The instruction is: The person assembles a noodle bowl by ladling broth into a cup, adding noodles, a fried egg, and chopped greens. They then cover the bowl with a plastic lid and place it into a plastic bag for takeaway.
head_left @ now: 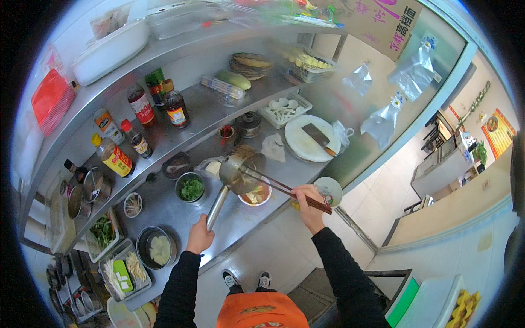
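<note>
My left hand (201, 236) is closed round the handle of a metal saucepan (234, 170). The saucepan is tilted, its mouth facing right, over a white bowl (267, 198) holding reddish broth and pale pieces of food. Long dark chopsticks (281, 189) are gripped in my right hand (310, 208). Their tips reach into the saucepan's mouth. The pan hides the far part of the bowl. Left of the pan stands a metal pot of chopped green herbs (191, 187). Just beyond my right hand sits a pale round container (329, 191).
A cleaver (318, 138) lies on a round white cutting board (306, 129) at the back right. Sauce bottles (115, 156) line the shelf at left. Nearer left are a pot of sliced pale vegetable (158, 250) and a tray of mushrooms (134, 269). A glass partition (377, 136) borders the counter.
</note>
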`<action>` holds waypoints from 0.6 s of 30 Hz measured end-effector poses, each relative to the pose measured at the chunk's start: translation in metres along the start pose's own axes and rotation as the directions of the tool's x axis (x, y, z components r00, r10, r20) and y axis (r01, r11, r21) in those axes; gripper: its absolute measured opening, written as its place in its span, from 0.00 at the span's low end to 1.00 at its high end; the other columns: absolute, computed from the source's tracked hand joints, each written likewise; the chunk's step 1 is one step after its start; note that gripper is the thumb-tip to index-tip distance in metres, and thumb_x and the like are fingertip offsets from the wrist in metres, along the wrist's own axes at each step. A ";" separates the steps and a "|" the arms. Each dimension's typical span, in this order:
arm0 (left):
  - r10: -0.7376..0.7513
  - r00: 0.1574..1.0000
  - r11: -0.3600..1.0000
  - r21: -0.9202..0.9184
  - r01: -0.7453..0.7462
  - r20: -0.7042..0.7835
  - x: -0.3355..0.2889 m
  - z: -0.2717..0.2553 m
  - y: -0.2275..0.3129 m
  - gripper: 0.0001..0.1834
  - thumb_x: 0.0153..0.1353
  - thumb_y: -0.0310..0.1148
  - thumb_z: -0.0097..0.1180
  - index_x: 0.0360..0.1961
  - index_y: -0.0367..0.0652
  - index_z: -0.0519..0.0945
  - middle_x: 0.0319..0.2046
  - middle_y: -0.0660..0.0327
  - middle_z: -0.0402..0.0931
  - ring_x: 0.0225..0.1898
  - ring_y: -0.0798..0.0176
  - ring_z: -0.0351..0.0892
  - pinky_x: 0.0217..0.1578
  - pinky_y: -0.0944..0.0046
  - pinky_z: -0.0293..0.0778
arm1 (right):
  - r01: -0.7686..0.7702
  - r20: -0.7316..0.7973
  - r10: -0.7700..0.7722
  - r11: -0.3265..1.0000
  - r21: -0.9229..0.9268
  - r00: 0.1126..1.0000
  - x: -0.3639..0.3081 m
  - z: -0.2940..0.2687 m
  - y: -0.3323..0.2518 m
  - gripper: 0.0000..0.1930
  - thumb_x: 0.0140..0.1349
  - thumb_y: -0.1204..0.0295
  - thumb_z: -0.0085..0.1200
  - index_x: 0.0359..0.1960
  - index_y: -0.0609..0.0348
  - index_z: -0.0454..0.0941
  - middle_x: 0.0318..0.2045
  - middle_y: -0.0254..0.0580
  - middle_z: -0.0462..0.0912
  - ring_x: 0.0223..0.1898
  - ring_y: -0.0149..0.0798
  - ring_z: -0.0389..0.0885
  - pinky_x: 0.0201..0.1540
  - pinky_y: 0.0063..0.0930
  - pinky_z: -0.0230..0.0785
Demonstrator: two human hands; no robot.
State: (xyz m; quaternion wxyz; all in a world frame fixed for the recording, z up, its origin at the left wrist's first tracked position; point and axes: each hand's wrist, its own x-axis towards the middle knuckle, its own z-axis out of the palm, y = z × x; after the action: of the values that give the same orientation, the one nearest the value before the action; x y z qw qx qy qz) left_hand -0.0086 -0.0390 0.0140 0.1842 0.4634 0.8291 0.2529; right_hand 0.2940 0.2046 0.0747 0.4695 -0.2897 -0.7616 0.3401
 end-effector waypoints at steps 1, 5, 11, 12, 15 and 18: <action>-0.020 1.000 0.998 0.057 0.018 0.021 -0.001 0.000 0.005 0.23 0.54 0.25 0.60 0.51 0.38 0.69 0.35 0.38 0.82 0.39 0.31 0.83 0.41 0.37 0.76 | -0.050 -0.003 0.050 0.998 0.025 0.999 -0.007 0.008 0.008 0.13 0.73 0.69 0.52 0.35 0.66 0.84 0.39 0.47 0.82 0.41 0.40 0.83 0.44 0.34 0.79; -0.035 0.999 0.965 0.259 0.027 0.025 -0.001 0.000 0.022 0.19 0.57 0.25 0.58 0.49 0.42 0.68 0.37 0.43 0.83 0.37 0.34 0.84 0.38 0.38 0.78 | -0.229 -0.035 0.242 0.949 0.216 0.970 -0.036 0.019 0.024 0.15 0.76 0.69 0.49 0.36 0.69 0.82 0.43 0.48 0.79 0.43 0.38 0.82 0.45 0.32 0.84; 0.011 0.999 0.918 0.396 0.004 -0.036 0.001 0.011 0.027 0.15 0.62 0.25 0.54 0.48 0.44 0.68 0.38 0.48 0.82 0.33 0.38 0.85 0.33 0.41 0.79 | -0.240 -0.075 0.254 0.958 0.157 0.964 -0.057 0.000 0.017 0.13 0.74 0.71 0.50 0.36 0.68 0.83 0.40 0.47 0.82 0.40 0.38 0.85 0.46 0.30 0.81; 0.003 1.000 0.912 0.410 0.009 -0.028 0.002 0.012 0.027 0.14 0.62 0.25 0.54 0.48 0.44 0.68 0.38 0.48 0.82 0.33 0.39 0.85 0.33 0.41 0.80 | -0.209 -0.064 0.217 0.971 0.113 0.974 -0.055 0.002 0.017 0.12 0.73 0.72 0.51 0.36 0.67 0.84 0.40 0.47 0.83 0.40 0.39 0.85 0.46 0.31 0.80; 0.009 0.998 0.899 0.438 0.017 -0.057 0.000 0.012 0.029 0.14 0.63 0.25 0.54 0.49 0.44 0.69 0.37 0.48 0.82 0.32 0.39 0.85 0.32 0.42 0.80 | -0.161 -0.066 0.165 0.986 0.051 0.984 -0.054 0.005 0.016 0.10 0.70 0.73 0.53 0.36 0.64 0.85 0.38 0.46 0.86 0.41 0.43 0.84 0.47 0.33 0.77; 0.021 0.997 0.889 0.459 0.015 -0.074 -0.005 0.010 0.032 0.13 0.63 0.25 0.54 0.49 0.44 0.69 0.36 0.49 0.82 0.32 0.40 0.85 0.31 0.43 0.80 | -0.270 -0.174 0.286 0.957 0.107 0.942 -0.056 0.003 0.013 0.10 0.69 0.72 0.55 0.36 0.64 0.86 0.38 0.47 0.86 0.42 0.44 0.84 0.48 0.35 0.76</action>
State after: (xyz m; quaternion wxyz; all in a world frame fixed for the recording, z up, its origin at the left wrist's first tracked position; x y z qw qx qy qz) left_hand 0.0211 -0.0266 0.0256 0.0370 0.4849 0.8711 0.0681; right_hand 0.3146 0.1697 0.0344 0.4979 -0.4054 -0.6509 0.4050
